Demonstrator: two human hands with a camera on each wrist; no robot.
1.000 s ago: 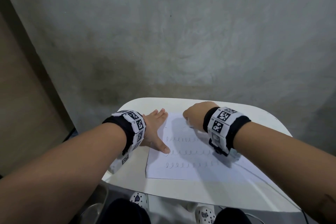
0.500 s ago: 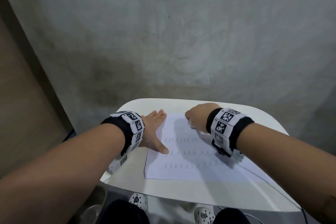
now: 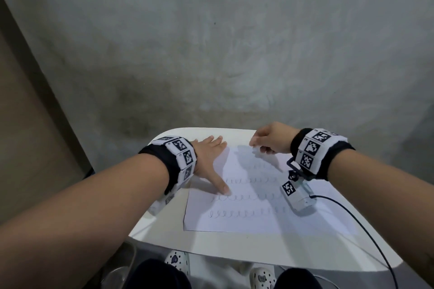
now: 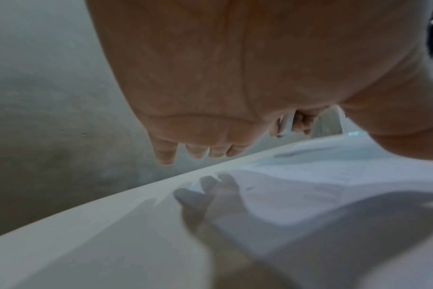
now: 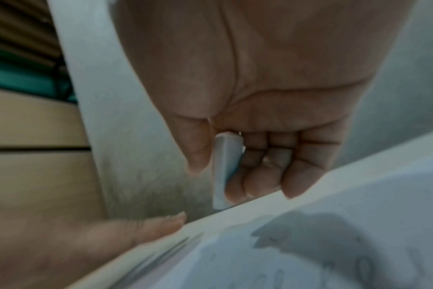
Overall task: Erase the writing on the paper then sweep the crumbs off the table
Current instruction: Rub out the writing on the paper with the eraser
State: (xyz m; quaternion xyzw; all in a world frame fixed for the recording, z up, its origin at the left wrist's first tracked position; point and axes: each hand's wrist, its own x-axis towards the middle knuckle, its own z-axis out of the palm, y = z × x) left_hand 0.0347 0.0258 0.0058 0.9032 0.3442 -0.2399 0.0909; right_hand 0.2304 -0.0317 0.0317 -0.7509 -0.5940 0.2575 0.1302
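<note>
Paper (image 3: 246, 209) flat on tabletop (image 3: 211, 241), pinned by flat-fingered left hand (image 3: 209, 159); right hand (image 3: 272, 138), pinching eraser (image 5: 224, 170), now lifted off past paper's far edge, three written rows remaining.

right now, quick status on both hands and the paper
Left hand flat, pressing the paper. Right hand pinching the eraser, lifted above the sheet's far edge. Looped writing not yet erased. Nothing in the way.

Left hand (image 4: 210, 78) hovers flat above the paper (image 4: 334, 185).
</note>
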